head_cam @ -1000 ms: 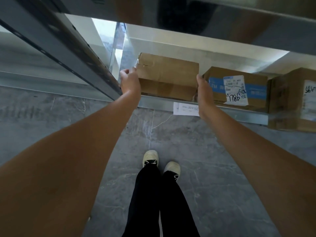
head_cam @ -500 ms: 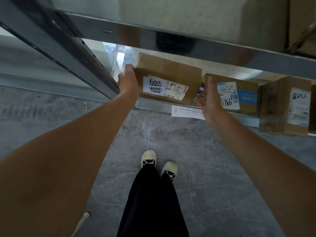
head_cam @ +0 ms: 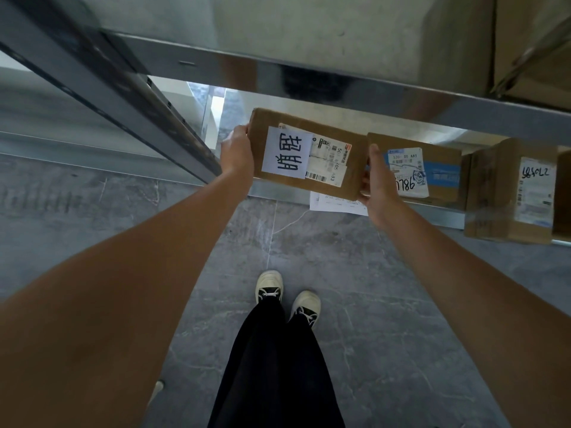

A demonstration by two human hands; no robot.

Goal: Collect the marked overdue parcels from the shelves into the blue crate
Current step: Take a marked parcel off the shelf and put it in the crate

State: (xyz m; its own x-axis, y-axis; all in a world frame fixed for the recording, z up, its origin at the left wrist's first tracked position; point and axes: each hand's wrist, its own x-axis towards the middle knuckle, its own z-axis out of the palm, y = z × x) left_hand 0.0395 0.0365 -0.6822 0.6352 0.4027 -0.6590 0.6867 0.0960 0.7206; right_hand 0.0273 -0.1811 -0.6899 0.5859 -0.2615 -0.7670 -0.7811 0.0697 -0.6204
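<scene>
A flat brown cardboard parcel [head_cam: 327,131] is held at the front edge of a low metal shelf [head_cam: 278,191]. Its upturned face carries a white paper marked with large black characters and a shipping label beside it. My left hand [head_cam: 238,152] grips the parcel's left end. My right hand [head_cam: 378,180] grips its right end, thumb up along the side. The blue crate is not in view.
Right of the held parcel, a box with a blue band and a handwritten label [head_cam: 438,168] and a taller taped box [head_cam: 509,193] stand on the same shelf. A paper sheet [head_cam: 333,205] hangs over the shelf edge. An upper shelf beam [head_cam: 340,84] and a slanted post [head_cam: 129,103] are close by. My feet stand on grey floor tiles.
The parcel has been tipped so its labelled face shows, and it has come toward the shelf's front edge. My right hand, off it half a second ago, grips its right end again.
</scene>
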